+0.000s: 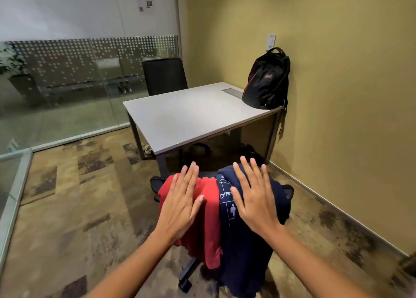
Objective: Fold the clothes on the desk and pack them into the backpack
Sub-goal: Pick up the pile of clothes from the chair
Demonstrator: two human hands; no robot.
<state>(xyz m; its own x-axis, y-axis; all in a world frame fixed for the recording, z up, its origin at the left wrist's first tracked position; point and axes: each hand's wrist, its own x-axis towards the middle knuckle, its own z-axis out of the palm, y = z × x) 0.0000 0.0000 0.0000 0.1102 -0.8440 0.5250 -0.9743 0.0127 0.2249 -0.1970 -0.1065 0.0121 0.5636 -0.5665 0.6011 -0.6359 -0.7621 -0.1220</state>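
Head view: at lower centre, the left hand (180, 204) lies flat on a red garment (208, 230) and the right hand (254, 198), fingers spread, on a navy printed garment (243, 252). Both garments drape over a wheeled chair (186, 277). The backpack (267, 79) stands at upper right on the desk (186, 117). Pressing could roll the chair and let the loose cloth slide to the floor.

No legible text, red patch (268, 75) on backpack (270, 90) too small to read
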